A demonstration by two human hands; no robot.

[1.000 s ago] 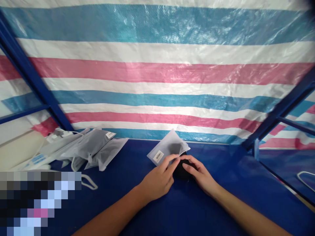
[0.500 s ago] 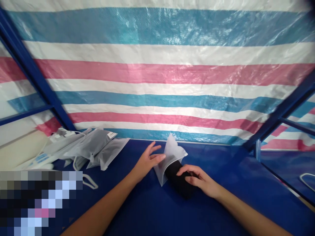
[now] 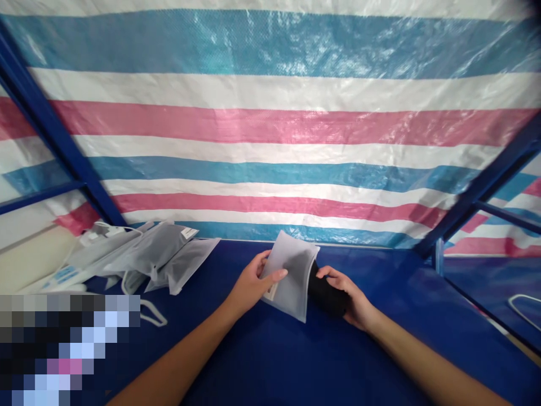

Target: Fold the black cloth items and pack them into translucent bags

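A frosted zip bag [image 3: 291,265] is held up over the blue surface, its mouth facing right. My left hand [image 3: 257,283] is closed on the bag's left side, thumb in front and fingers behind. A dark folded bundle, seemingly black cloth [image 3: 332,296], sits partly in the mouth of the bag; its inner end shows only as a grey shade through the plastic. My right hand [image 3: 350,296] grips the outer end of the bundle, fingers on top and the rest of the hand at its right side.
Several filled frosted bags [image 3: 156,254] lie in a pile at the left, beside white hangers [image 3: 153,313]. Blue metal posts [image 3: 63,135] stand on both sides, with a striped plastic sheet [image 3: 279,129] behind. Another white hanger [image 3: 524,307] is at the far right.
My left hand has taken hold of the bag, which has turned and flattened so its mouth faces right. My right hand has shifted slightly right with the black cloth, which now lies more level.
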